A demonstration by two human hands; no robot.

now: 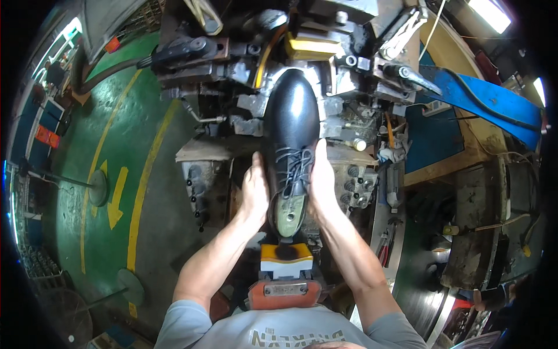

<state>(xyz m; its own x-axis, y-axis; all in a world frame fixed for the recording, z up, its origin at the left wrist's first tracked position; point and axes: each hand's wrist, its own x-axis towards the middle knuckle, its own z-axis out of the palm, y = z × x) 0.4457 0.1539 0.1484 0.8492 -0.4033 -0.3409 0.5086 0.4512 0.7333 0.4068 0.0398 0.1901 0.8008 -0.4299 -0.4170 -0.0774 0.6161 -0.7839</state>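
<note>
A black lace-up shoe [292, 116] with a shiny toe points away from me, in the middle of the machine. A green shoe last [288, 214] shows in its heel opening, with a small hole near its end. My left hand [254, 185] lies along the shoe's left side, and my right hand [322, 179] presses its right side, so the shoe is held between both. The dark laces [293, 166] are threaded and cross over the front. Behind the heel stands a yellow-orange pad [286, 252] on a white block.
Metal clamps [192, 49] and a yellow block [314, 46] surround the toe. Control panels with knobs [359, 185] flank the shoe below. Red-handled pliers [383, 251] lie on the right-hand ledge. A green floor [116, 157] with yellow lines spreads at left; a blue metal arm [488, 104] juts out at right.
</note>
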